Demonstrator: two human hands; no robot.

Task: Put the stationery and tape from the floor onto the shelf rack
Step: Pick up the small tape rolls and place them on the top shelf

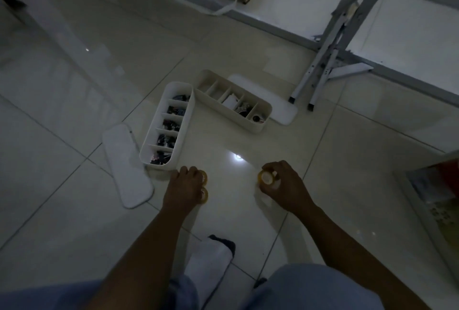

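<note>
Crouched low. The left hand (185, 185) curls over two tape rolls (204, 194) lying on the floor (62, 198); the right hand (280, 183) pinches a third roll (267, 178). The rack (323, 56) stands ahead-right, nearer the right hand. Stationery bins (169, 125) sit just beyond the left hand.

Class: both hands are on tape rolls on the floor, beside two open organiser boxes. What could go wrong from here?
1. The left hand holds two tape rolls at once; one may slip and roll across the glossy tiles.
2. The near organiser box sits lidless right by that hand; a knock could spill its small items.
</note>
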